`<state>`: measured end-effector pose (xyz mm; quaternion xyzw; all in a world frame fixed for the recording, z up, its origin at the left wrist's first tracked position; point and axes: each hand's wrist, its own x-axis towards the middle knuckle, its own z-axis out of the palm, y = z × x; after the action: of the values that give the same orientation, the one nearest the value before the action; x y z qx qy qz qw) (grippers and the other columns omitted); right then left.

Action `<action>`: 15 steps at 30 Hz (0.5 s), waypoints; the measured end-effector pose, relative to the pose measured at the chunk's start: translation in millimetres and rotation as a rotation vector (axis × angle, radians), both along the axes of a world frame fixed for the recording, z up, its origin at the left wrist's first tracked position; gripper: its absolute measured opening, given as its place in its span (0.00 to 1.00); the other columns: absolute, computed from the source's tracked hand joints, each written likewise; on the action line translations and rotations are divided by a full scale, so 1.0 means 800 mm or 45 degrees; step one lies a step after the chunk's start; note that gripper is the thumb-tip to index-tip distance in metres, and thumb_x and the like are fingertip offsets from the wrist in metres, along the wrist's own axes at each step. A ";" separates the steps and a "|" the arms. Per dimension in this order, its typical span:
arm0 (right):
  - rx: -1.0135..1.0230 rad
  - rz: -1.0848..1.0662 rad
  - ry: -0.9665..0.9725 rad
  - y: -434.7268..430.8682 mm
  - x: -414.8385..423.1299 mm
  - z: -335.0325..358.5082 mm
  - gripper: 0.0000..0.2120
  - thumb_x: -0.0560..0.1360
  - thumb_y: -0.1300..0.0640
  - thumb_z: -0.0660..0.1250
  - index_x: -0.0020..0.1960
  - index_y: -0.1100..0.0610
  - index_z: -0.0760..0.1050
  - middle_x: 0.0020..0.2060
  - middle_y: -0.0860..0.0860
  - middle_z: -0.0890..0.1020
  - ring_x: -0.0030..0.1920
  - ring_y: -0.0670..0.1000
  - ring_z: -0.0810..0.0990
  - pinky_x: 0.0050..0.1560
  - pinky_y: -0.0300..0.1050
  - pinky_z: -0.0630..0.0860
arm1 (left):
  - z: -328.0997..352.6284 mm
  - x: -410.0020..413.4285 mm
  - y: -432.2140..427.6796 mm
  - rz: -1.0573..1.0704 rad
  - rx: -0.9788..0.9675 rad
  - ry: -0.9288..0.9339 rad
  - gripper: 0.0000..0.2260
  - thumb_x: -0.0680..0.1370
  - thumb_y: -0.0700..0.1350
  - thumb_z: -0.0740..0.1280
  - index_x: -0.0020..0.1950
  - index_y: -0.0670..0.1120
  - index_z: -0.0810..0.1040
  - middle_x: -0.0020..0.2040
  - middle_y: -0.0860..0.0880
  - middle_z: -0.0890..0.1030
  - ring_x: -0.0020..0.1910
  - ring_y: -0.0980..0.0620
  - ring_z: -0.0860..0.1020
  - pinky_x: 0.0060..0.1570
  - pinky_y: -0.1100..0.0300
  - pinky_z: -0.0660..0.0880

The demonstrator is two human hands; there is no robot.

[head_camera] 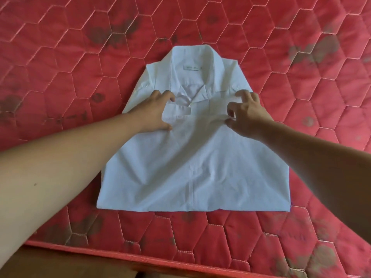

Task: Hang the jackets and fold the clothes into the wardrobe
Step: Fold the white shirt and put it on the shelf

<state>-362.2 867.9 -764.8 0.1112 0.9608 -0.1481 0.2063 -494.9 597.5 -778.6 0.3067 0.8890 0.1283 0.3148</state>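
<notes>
Shirt (192,157): was laid flat on the mattress (301,57) for folding.
Left grip (158,111): was spread apart, pressed beside the collar (218,77).
Right grip (245,113): closure on cloth could not be told.

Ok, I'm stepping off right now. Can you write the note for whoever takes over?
Left hand: open, resting on the white shirt just left of the collar.
Right hand: fingers spread and bent over the right side of the chest. I cannot tell whether they pinch the cloth.
Shirt: lies front up on the red mattress, collar away from the person.
Done: the sides look folded in.
Left: fold the body up, then put the shirt into the wardrobe. Neither the wardrobe nor any jackets are in view.
</notes>
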 end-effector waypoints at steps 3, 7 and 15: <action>0.025 -0.001 -0.064 -0.001 0.009 -0.005 0.11 0.75 0.49 0.72 0.52 0.54 0.76 0.70 0.55 0.65 0.69 0.60 0.63 0.58 0.61 0.76 | -0.001 0.005 -0.010 0.066 0.045 -0.040 0.30 0.68 0.50 0.80 0.61 0.55 0.65 0.62 0.47 0.66 0.50 0.47 0.74 0.50 0.55 0.72; 0.023 -0.087 0.010 -0.003 0.018 -0.006 0.26 0.72 0.45 0.76 0.59 0.56 0.66 0.59 0.57 0.72 0.62 0.62 0.70 0.52 0.60 0.76 | -0.008 0.009 -0.023 0.139 0.122 -0.112 0.24 0.71 0.44 0.77 0.58 0.58 0.68 0.60 0.49 0.69 0.42 0.53 0.73 0.44 0.58 0.73; -0.115 -0.230 0.008 0.013 0.004 -0.011 0.19 0.75 0.52 0.72 0.63 0.56 0.73 0.57 0.62 0.70 0.59 0.65 0.72 0.57 0.55 0.73 | 0.000 0.013 -0.019 0.310 0.178 -0.161 0.30 0.77 0.39 0.70 0.73 0.57 0.62 0.37 0.44 0.75 0.35 0.46 0.78 0.33 0.52 0.78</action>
<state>-358.7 878.3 -773.6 0.1873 0.9399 -0.2097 0.1938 -484.3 582.4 -778.8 0.2091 0.8870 0.2462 0.3300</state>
